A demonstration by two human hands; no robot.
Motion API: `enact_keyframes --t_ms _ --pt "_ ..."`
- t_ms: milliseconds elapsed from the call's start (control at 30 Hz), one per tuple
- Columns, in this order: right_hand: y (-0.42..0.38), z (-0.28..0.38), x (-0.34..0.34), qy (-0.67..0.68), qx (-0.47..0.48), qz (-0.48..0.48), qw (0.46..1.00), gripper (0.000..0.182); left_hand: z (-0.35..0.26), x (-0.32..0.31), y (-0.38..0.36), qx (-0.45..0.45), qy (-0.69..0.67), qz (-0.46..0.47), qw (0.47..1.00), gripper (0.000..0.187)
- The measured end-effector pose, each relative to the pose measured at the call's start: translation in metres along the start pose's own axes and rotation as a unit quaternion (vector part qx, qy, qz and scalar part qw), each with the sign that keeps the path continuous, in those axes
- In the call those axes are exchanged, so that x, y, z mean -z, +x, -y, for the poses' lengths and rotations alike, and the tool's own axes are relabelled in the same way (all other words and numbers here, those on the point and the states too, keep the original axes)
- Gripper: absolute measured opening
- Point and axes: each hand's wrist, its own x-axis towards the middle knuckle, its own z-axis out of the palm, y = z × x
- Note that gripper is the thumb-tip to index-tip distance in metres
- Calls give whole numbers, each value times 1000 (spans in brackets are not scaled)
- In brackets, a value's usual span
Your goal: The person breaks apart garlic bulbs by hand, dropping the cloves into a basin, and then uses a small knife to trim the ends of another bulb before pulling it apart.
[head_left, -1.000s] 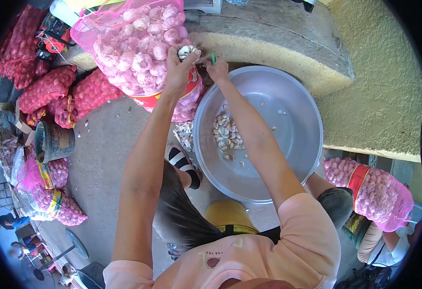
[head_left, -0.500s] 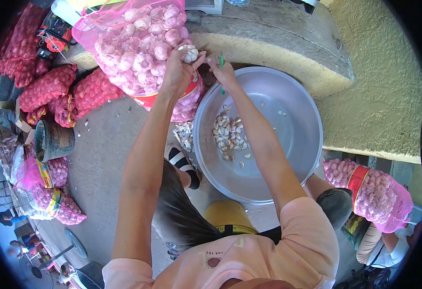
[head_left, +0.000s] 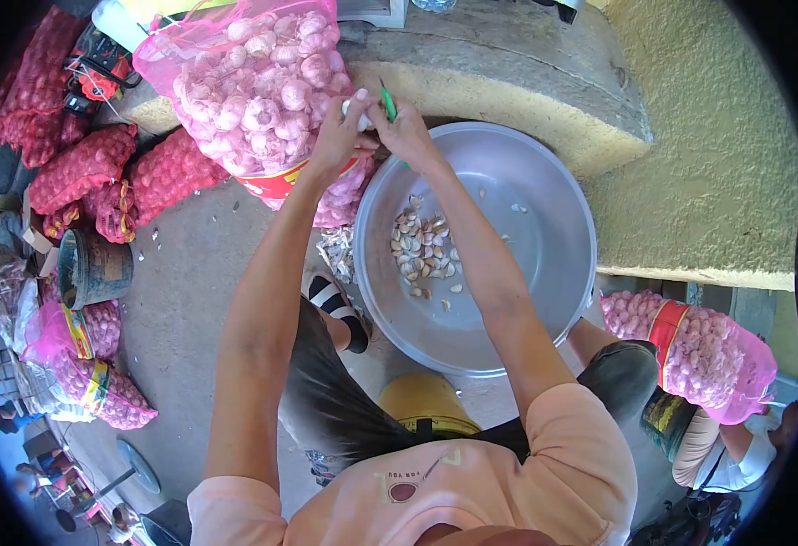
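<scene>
My left hand (head_left: 337,138) is closed around a white garlic bulb (head_left: 359,115), partly hidden by the fingers. Close beside it, my right hand (head_left: 406,133) grips a small green knife (head_left: 388,102) whose pointed end sticks up past the fingers. The two hands meet at the bulb, above the left rim of a wide grey basin (head_left: 544,300). Loose garlic cloves (head_left: 421,244) lie in the left part of the basin, with a few scattered farther right. Behind my left hand stands a pink mesh sack of garlic bulbs (head_left: 262,100).
A curved concrete ledge (head_left: 508,100) runs behind the basin. Red mesh sacks (head_left: 176,173) and a dark bucket (head_left: 98,268) stand at left. Garlic skins (head_left: 337,253) lie by my foot. At right, another garlic sack (head_left: 690,350) is near a seated person (head_left: 736,455).
My hands have come together, the right one moving left to the bulb. The knife now slants beside it, and the left fingers have turned over the bulb. The whole view has shifted slightly.
</scene>
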Motion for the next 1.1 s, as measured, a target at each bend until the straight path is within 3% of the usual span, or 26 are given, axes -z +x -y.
enact_keyframes --t_ms 100,167,233,300,333,400,433,500,533,600,633,700,733,767,833,900,967,1000,1067,1100 --pt "4 5 15 -5 -2 45 999 41 5 9 4 2 52 16 999 43" --pt "28 10 48 -228 -27 -66 971 35 10 10 10 -34 -16 29 999 37" --pt "73 -39 95 -450 -4 -113 886 33 15 13 14 -33 -71 36 996 34" --pt "104 -55 144 -610 55 -36 790 39 17 15 15 -27 -145 65 987 27" --pt "106 -50 156 -609 59 -36 790 39 16 16 17 -30 -145 62 987 27" --pt "104 -33 175 -697 13 22 716 43 16 11 19 -35 -223 102 969 26" --pt "104 -47 185 -698 13 23 716 43 16 7 20 -29 -243 77 966 26" --pt "101 -84 192 -628 67 -67 772 47 15 2 21 -27 -250 77 965 27" --pt "105 -97 192 -627 65 -67 773 47 16 2 21 -25 -255 76 964 28" --pt "112 -114 193 -585 136 -165 783 48 17 3 23 -14 -254 89 963 31" --pt "106 -101 186 -585 135 -164 783 48 18 3 25 -5 -256 102 961 34" --pt "80 -52 149 -608 272 -209 716 46 26 1 28 -1 -243 84 966 36" --pt "65 -36 126 -416 174 -127 883 46 26 -1 30 1 -228 68 971 38" --pt "46 -23 104 -191 60 -33 979 48 27 -5 29 2 -230 70 971 38" --pt "-1 21 66 -46 -100 42 993 43 27 -16 22 -32 -153 37 987 39" --pt "-23 7 39 7 7 61 998 37 25 -25 11 -36 -82 30 996 38" --pt "-38 3 35 5 -20 28 999 34 26 -30 6 -49 42 20 998 38" --pt "-46 8 33 4 -48 -4 999 31 30 -32 6 -51 42 22 998 38" --pt "-58 19 37 -6 -89 -3 996 31 43 -36 2 -188 212 6 959 40" --pt "-63 9 40 -80 -36 -10 996 33 47 -39 1 -212 202 8 956 40"
